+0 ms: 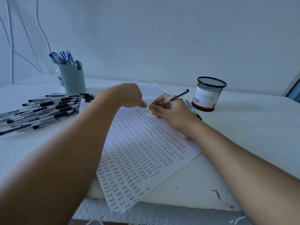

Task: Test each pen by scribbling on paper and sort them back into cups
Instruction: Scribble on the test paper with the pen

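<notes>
While the right hand [168, 109] grips the pen [174, 96], barrel slanting up and away to its right, the left hand [129, 96] pinches what looks like the cap at its tip, over the paper [138, 151]; the mesh cup [209, 93] stands nearer the right hand.

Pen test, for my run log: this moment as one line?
right hand: grips pen | left hand: pulling its cap | mesh cup: looks empty
</notes>
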The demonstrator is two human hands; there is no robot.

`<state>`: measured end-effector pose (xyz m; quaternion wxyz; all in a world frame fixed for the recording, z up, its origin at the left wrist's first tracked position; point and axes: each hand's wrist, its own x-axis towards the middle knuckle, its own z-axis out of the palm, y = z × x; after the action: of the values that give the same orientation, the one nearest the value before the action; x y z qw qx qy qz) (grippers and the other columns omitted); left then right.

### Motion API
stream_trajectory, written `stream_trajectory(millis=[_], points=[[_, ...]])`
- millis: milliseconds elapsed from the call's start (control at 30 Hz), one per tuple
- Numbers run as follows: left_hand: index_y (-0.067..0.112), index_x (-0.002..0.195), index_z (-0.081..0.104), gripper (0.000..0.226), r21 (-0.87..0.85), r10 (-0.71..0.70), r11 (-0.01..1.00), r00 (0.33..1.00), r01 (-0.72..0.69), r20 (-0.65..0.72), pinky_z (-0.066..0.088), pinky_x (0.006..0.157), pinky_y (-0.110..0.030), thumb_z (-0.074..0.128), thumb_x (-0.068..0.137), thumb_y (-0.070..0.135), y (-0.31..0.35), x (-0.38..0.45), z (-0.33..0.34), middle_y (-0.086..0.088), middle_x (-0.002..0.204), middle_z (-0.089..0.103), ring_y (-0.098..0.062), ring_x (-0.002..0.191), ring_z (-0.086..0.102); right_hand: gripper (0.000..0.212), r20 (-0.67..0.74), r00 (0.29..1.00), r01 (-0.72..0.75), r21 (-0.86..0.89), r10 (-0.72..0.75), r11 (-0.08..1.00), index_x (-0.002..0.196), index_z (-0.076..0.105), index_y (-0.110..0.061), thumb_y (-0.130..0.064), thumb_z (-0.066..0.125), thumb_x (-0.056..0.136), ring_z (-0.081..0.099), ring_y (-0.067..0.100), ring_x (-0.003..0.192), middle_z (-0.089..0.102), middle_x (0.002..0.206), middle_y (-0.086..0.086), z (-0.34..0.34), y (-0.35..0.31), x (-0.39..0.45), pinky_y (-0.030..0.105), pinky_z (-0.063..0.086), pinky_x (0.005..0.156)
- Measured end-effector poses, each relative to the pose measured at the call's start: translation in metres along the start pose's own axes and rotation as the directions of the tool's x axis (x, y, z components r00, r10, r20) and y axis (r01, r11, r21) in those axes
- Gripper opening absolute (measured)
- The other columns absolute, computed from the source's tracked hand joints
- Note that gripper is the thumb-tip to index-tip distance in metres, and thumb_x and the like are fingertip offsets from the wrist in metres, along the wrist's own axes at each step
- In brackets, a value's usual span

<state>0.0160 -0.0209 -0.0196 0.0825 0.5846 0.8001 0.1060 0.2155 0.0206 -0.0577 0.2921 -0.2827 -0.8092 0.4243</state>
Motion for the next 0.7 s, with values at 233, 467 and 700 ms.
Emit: stream_trajectory(millis=[233, 467, 700], points=[[0.022, 0.104, 0.073, 0.039, -0.039, 0.041, 0.998, 0.998, -0.043, -0.047, 0.045, 0.078, -0.031, 0.076, 0.084, 0.056, -0.004, -0.004, 0.009, 0.005, 0.098, 0.071, -0.011, 0.087, 0.061, 0.011, -0.079, 0.997, -0.009, -0.017, 0.007, 1.000, 0.097, 0.064, -0.025, -0.034, 0.070, 0.098, 0.071, 0.020, 0.083, 0.076, 0.081, -0.005, 0.003, 0.003, 0.001, 0.052, 0.057, 0.094], [0.030, 0.118, 0.073, 0.042, -0.094, 0.083, 0.991, 0.993, -0.092, -0.087, 0.040, 0.087, -0.029, 0.076, 0.084, 0.055, -0.010, -0.007, 0.012, 0.007, 0.114, 0.063, -0.015, 0.108, 0.059, 0.010, -0.054, 0.998, -0.025, 0.023, 0.026, 0.999, 0.097, 0.068, -0.020, -0.027, 0.074, 0.095, 0.073, 0.026, 0.089, 0.078, 0.085, -0.001, 0.000, -0.001, -0.004, 0.053, 0.057, 0.095], [0.035, 0.120, 0.071, 0.050, -0.116, 0.089, 0.988, 0.994, -0.097, -0.069, 0.040, 0.091, -0.032, 0.077, 0.079, 0.062, -0.014, -0.006, 0.012, 0.009, 0.116, 0.061, -0.015, 0.112, 0.057, 0.015, -0.021, 0.999, -0.039, -0.023, 0.038, 0.999, 0.097, 0.064, -0.022, -0.036, 0.066, 0.101, 0.066, 0.008, 0.078, 0.075, 0.080, -0.009, 0.002, 0.004, 0.003, 0.050, 0.055, 0.095]])
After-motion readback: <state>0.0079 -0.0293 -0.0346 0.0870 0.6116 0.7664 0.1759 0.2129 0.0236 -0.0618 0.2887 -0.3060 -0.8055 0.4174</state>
